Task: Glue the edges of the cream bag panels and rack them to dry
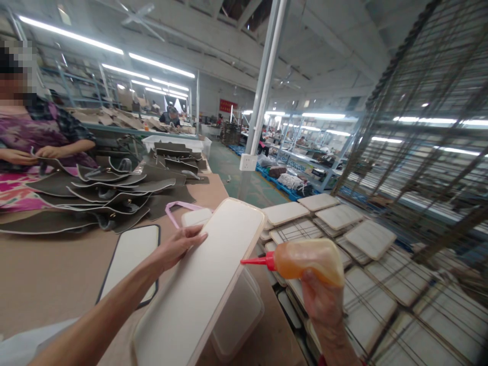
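My left hand grips the left edge of a long white panel with rounded corners, holding it tilted above the brown table. My right hand is wrapped round a soft squeeze bottle of amber glue. Its red nozzle points left and almost touches the panel's right edge. More white panels lie stacked under the held one.
A dark-rimmed white panel and a pink strap loop lie on the table. Dark cut leather pieces are piled at the far left before a seated person. Wire racks at the right carry several white panels.
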`<state>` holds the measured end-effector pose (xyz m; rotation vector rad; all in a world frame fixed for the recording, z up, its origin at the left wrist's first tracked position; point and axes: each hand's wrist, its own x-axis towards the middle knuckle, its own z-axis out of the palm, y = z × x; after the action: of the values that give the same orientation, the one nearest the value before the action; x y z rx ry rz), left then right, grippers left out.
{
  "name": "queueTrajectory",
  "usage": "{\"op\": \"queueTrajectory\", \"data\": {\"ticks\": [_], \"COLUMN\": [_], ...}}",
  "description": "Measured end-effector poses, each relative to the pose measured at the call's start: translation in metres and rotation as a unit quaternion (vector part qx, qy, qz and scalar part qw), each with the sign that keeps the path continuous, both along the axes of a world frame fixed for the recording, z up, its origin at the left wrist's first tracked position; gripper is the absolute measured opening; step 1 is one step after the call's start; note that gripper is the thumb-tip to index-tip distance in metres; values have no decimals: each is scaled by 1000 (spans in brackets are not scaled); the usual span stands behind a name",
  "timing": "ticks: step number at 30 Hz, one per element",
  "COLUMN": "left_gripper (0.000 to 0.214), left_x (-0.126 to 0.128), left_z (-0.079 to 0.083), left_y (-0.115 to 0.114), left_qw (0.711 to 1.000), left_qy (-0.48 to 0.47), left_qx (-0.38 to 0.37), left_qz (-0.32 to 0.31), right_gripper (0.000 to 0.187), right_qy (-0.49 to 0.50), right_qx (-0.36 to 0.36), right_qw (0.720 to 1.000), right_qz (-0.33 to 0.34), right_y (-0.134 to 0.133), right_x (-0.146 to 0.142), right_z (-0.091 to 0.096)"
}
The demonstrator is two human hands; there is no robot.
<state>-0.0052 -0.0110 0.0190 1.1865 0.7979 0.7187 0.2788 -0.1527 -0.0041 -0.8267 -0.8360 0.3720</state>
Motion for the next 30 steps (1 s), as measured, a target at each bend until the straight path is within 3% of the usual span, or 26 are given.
{"op": "queueTrajectory", "data": {"ticks": [11, 26, 30], "left_gripper": [47, 51, 50], "left_x": [6, 10, 11], "left_z": [6, 8, 5], "left_y": [8, 26, 35], "left_qw": [1000, 999, 999], "left_qy": [11, 8, 1], "left_qx": [4, -3, -7], "left_qz": [22, 32, 40], "right_gripper": [44, 40, 28], "right_qy": [-22, -43, -88], "right_qx": [-9, -24, -30], "right_qw": [1000, 998, 995], "right_qz": [12, 44, 30], "right_y": [-3, -7, -10], "right_x": [-4, -10, -12], "right_z": [-2, -1, 0]}}
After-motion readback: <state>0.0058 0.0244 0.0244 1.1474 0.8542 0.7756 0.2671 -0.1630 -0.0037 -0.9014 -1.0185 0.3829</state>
